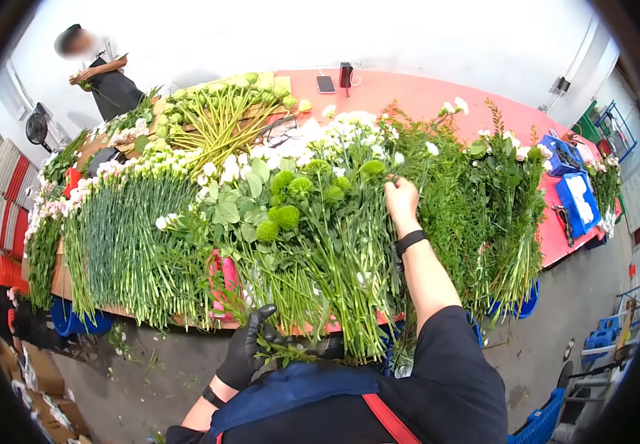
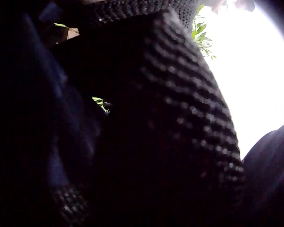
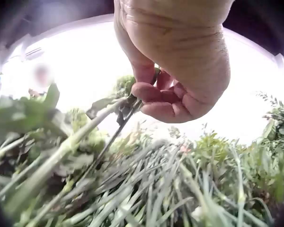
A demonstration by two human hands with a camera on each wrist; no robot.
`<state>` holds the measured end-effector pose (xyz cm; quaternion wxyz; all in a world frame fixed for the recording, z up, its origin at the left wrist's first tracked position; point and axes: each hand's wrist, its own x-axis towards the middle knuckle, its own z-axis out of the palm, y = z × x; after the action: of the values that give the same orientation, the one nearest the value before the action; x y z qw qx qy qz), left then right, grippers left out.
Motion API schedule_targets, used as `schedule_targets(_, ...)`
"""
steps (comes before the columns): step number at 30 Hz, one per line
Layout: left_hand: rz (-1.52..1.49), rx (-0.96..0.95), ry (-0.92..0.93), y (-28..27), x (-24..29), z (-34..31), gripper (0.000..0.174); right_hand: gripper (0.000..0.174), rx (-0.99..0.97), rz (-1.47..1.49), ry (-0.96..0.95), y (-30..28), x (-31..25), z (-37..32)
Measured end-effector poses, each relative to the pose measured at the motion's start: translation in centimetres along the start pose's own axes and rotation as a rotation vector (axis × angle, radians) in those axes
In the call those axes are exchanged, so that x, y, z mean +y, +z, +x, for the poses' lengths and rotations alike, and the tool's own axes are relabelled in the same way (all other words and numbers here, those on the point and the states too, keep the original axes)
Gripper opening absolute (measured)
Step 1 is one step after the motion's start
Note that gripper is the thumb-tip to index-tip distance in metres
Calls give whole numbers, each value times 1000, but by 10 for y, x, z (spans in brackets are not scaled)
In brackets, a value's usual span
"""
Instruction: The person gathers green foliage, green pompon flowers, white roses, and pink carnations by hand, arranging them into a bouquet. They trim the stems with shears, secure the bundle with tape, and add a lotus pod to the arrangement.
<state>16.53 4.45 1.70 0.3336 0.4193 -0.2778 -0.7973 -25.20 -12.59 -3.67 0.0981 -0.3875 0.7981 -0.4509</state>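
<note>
My bare right hand (image 1: 402,201) is at the top of the flower bunches, beside a round green bloom (image 1: 372,170). In the right wrist view its thumb and fingers pinch a green stem (image 3: 68,144) near the flower head. My black-gloved left hand (image 1: 244,354) is low, near the table's front edge, with its thumb raised and its fingers round a leafy sprig (image 1: 290,352); part of the hand is hidden. The left wrist view is dark and mostly filled by knitted glove fabric (image 2: 189,104). More green pompom blooms (image 1: 284,217) lie between the hands.
Long-stemmed bunches (image 1: 142,244) cover the red table (image 1: 409,89). Lotus-like pods (image 1: 224,103) lie at the back, with a phone (image 1: 326,84) behind. Blue trays (image 1: 577,201) stand at right, a pink object (image 1: 224,281) near the front. A person (image 1: 109,78) stands at the back left.
</note>
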Motion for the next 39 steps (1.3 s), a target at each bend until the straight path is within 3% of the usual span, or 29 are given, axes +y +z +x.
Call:
schedule_targets(1,56,-30,17,1,2,-1,54,26,-2,37,22,-10,-1,7)
schedule_targets(3,165,-89,52,2,5,-2,55,21,-48,404,97,-39,-17,9)
schedule_targets(5,145,-106,53,7,8,-1,55,17,-75,472,117,-66,-31,10)
schedule_targets(7,96,-116,28,8,8,0,55,22,-91,278,11,-81,-23,15)
schedule_targets(9,23,-120,-14,6,6,4,54,23,88,-31,-324,-69,15,32)
schedule_targets(10,-46,-124,-40,9,7,4,53,25,-26,4,-220,-72,25,34)
schedule_targets(12,-15,-140,-26,11,9,7,53,27,-260,74,2,-95,-13,10)
schedule_targets(13,0,-146,-25,11,8,5,52,27,-262,166,69,-98,-20,3)
schedule_targets(16,-29,-190,5,11,10,4,49,18,-423,307,116,-109,-27,-13)
schedule_targets(22,-194,-289,2,-4,5,14,44,24,-603,380,101,-98,-36,-94)
schedule_targets(24,54,-271,99,-14,-1,22,43,24,-660,439,139,-90,-43,-128)
schedule_targets(25,-49,-277,50,-10,5,21,43,27,-723,331,110,-86,-40,-141)
schedule_targets(27,-244,-308,-26,-16,0,34,50,28,-756,507,170,-76,-47,-180)
schedule_targets(32,-291,-364,13,-11,-2,48,51,28,-905,405,34,-55,-57,-254)
schedule_targets(36,100,-372,104,-17,4,39,48,12,-901,348,-36,-39,-60,-284)
schedule_targets(39,-358,-338,-34,-5,5,35,48,15,-922,318,-3,-42,-72,-293)
